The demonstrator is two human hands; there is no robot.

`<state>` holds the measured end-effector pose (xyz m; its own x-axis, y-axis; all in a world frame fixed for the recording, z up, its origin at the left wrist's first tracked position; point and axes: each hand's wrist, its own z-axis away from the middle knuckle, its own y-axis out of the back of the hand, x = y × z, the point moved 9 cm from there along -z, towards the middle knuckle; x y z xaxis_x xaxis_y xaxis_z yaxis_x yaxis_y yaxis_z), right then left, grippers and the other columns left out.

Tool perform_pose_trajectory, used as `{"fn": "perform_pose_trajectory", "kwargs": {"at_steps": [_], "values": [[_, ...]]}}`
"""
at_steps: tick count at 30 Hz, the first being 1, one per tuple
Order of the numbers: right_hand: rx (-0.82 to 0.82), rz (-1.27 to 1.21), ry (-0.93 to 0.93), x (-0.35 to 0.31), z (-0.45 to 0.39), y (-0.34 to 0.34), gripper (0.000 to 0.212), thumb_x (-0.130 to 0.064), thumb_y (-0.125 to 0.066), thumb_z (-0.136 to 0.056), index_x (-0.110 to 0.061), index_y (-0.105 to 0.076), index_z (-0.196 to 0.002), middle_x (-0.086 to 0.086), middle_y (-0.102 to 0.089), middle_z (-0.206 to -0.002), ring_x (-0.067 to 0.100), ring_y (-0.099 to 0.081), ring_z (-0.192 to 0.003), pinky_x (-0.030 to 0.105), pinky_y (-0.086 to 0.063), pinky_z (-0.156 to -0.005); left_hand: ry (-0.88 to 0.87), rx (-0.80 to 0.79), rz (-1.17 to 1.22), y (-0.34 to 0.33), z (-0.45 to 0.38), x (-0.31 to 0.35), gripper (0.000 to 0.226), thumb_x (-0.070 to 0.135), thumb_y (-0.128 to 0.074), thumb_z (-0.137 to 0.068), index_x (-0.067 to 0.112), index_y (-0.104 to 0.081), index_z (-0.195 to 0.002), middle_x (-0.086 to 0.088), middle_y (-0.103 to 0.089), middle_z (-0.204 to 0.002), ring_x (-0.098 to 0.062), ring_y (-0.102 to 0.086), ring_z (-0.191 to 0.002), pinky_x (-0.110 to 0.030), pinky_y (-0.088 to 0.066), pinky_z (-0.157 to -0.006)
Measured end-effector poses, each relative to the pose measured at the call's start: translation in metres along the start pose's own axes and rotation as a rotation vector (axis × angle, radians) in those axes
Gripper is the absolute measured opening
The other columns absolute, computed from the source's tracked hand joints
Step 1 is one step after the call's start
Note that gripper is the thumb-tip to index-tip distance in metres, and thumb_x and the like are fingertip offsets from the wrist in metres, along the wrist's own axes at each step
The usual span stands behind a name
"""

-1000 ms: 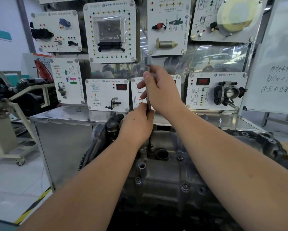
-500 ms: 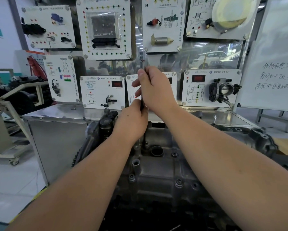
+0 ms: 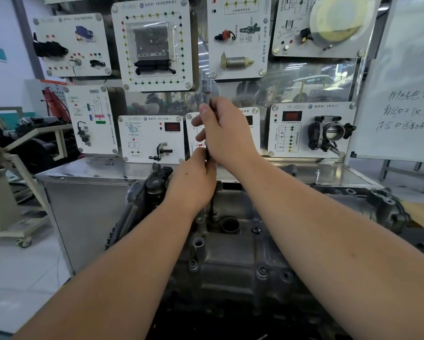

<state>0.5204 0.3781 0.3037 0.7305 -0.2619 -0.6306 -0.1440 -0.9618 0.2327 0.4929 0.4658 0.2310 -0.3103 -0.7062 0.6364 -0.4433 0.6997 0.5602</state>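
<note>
The one long socket tool (image 3: 207, 88) stands upright over the engine block (image 3: 230, 261). It is mostly hidden, showing only its top end and a short run of shaft, and its tip is hard to make out. Two hands hold it, the right hand (image 3: 226, 133) above the left hand (image 3: 193, 185), fingers curled round the shaft. The hands cover most of one white panel (image 3: 252, 119) behind. A whiteboard (image 3: 407, 94) is cut off at the right.

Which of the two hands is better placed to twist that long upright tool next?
Probably the right hand: it grips the tool high up, just below its top end. The left hand holds it low, close to the engine block, seemingly steadying it.
</note>
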Motion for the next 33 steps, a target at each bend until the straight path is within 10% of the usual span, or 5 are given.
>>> {"fn": "perform_pose_trajectory", "kwargs": {"at_steps": [7, 33], "values": [[0.016, -0.054, -0.013, 0.003, 0.002, 0.004, 0.019, -0.038, -0.062, -0.1, -0.023, -0.052, -0.107, -0.01, -0.074, -0.078, 0.006, -0.068, -0.059, 0.037, -0.059, -0.07, 0.009, 0.013, 0.005, 0.001, -0.002, -0.004, 0.019, 0.031, -0.045, -0.107, 0.014, -0.053, -0.103, -0.01, -0.068, -0.096, -0.037, -0.062, -0.093, -0.04, -0.047, -0.074], [-0.039, 0.061, -0.001, 0.0, -0.009, 0.004, 0.017, -0.028, -0.055, -0.104, -0.012, -0.059, -0.105, -0.007, -0.073, -0.083, 0.006, -0.071, -0.066, 0.033, -0.058, -0.073, 0.048, -0.023, -0.016, -0.006, -0.012, -0.008, 0.025, 0.037, -0.041, -0.107, 0.016, -0.053, -0.112, -0.011, -0.069, -0.109, -0.04, -0.06, -0.108, -0.054, -0.052, -0.093]]}}
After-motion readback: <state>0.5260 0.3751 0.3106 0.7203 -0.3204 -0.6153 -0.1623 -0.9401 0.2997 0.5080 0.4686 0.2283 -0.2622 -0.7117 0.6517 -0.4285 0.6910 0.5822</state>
